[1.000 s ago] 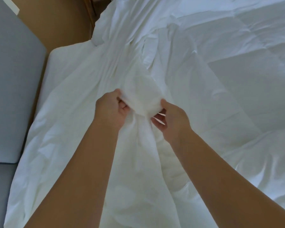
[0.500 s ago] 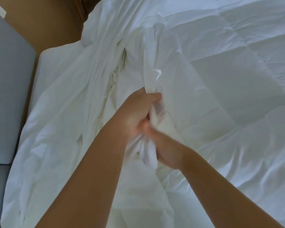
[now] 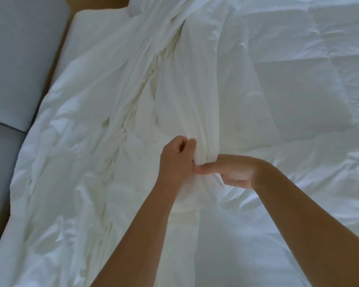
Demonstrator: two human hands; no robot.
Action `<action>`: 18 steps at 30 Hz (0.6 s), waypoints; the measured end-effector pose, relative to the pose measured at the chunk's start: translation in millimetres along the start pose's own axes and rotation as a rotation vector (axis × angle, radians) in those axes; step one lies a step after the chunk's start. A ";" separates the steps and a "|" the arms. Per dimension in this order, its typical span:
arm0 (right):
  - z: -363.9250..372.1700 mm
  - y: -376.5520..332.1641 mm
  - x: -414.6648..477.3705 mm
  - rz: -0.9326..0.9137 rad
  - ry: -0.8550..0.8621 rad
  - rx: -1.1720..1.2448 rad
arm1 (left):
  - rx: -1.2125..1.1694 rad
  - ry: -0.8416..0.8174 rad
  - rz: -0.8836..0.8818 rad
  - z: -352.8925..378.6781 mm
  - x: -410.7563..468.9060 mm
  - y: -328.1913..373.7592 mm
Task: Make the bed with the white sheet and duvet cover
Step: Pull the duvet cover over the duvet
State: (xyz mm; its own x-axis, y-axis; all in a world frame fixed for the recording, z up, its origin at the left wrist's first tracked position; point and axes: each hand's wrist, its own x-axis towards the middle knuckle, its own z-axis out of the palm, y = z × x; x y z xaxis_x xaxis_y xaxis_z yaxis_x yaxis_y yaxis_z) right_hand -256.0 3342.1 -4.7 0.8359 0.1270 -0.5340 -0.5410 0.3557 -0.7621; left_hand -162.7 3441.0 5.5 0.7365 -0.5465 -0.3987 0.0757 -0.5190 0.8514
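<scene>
A: The bed [image 3: 89, 20] — grey cushions [image 3: 19, 59] along its left edge; duvet [image 3: 298, 90] across the right.
B: And mid-bed, the left hand [image 3: 175, 160] and right hand [image 3: 231, 170] — fingers curled, gripping the bunched sheet [image 3: 174, 83].

Matt white cloth duvet cover [image 3: 174, 83], creased; quilted duvet [image 3: 298, 79] smoother; grey panel [image 3: 19, 59] matt.

A grey padded piece of furniture [image 3: 19, 59] fills the left side, with a seam between its two cushions. Just right of it runs a narrow strip of brown floor [image 3: 60, 48], and beyond this strip stands the bed [image 3: 87, 23]. The light is soft, cool and even.
</scene>
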 end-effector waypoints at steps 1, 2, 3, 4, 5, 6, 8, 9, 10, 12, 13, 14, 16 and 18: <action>5.0 -0.4 -0.5 -0.094 0.012 0.122 | -0.051 0.003 0.082 -2.1 -6.1 9.7; 10.6 -0.3 -0.6 -0.185 0.028 0.295 | -0.081 -0.025 0.155 -3.8 -12.1 19.8; 16.8 -1.3 -0.5 -0.261 0.039 0.457 | -0.065 -0.063 0.208 -4.0 -18.1 29.2; 21.4 -2.2 -1.3 -0.322 0.047 0.572 | 0.020 -0.095 0.257 -2.8 -24.8 37.8; 24.8 -4.6 -3.1 -0.353 0.054 0.646 | 0.149 -0.111 0.311 0.3 -32.0 45.0; 26.2 -9.3 -5.8 -0.349 0.070 0.685 | 0.296 -0.108 0.368 3.8 -39.5 50.7; 22.1 -18.1 -8.6 -0.255 0.119 0.669 | 0.512 -0.102 0.424 10.9 -53.1 52.1; 18.0 -20.9 -9.8 -0.199 0.155 0.654 | 0.504 -0.142 0.403 11.9 -59.2 49.9; 15.1 -24.3 -11.2 -0.162 0.195 0.666 | 0.450 -0.184 0.381 10.4 -64.4 46.5; 8.0 -26.4 -15.2 -0.176 0.225 0.730 | 0.298 -0.089 0.411 2.7 -70.0 37.3; 4.5 -25.5 -17.2 -0.194 0.216 0.746 | 0.246 0.065 0.435 -1.6 -68.5 32.1; 1.5 -24.5 -20.0 -0.187 0.209 0.738 | 0.225 0.196 0.405 -4.9 -63.8 27.1; -2.8 -22.5 -24.5 -0.124 0.197 0.647 | 0.199 0.196 0.089 -5.1 -51.4 23.6; -3.6 -25.5 -28.1 -0.030 0.146 0.404 | 0.085 -0.043 -0.288 2.7 -40.7 28.8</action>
State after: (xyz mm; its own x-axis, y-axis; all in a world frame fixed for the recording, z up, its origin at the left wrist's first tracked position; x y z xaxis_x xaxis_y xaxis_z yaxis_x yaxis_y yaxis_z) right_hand -266.1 3326.2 28.4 0.8131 -0.0115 -0.5820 -0.4119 0.6951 -0.5892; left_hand -192.3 3446.6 45.3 0.6639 -0.3950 -0.6350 0.2196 -0.7088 0.6704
